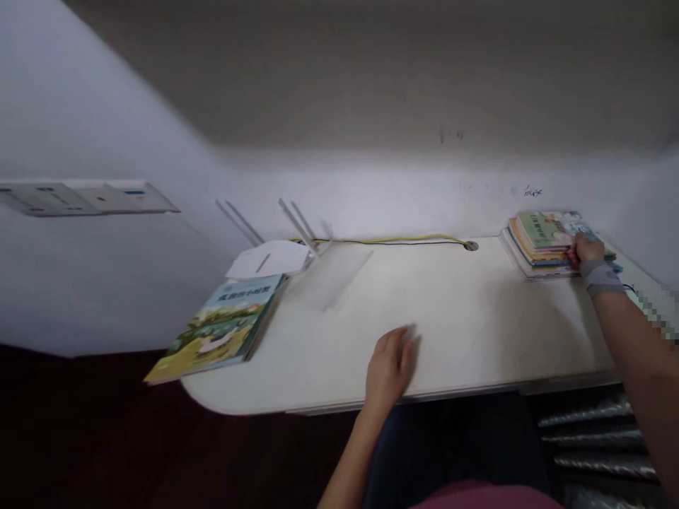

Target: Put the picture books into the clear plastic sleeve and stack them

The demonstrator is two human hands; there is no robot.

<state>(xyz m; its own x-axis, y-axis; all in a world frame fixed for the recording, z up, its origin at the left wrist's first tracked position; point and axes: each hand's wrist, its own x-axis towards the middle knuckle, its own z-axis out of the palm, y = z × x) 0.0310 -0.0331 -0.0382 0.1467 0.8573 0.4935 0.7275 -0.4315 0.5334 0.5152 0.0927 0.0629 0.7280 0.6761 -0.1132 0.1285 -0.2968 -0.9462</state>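
On the white desk [424,304], near its front edge, rests my left hand [388,367]. Its fingers are loosely bent, the thumb stands apart, and nothing is in it. My right hand [588,249] is at the back right, closed on the front right edge of a stack of books [541,254]. A book with a green cover [544,230] lies on top, with several thinner books of mixed colours below it. The hand covers part of the stack, so how many books the fingers grip is hidden. A grey band [603,276] is round my right wrist.
At the left end, picture books [223,329] overhang the desk's rounded edge. Behind them stands a white router [270,259] with upright antennas. A yellow cable [403,238] runs along the wall to a cable hole [471,246]. Sockets [90,198] are on the left wall.
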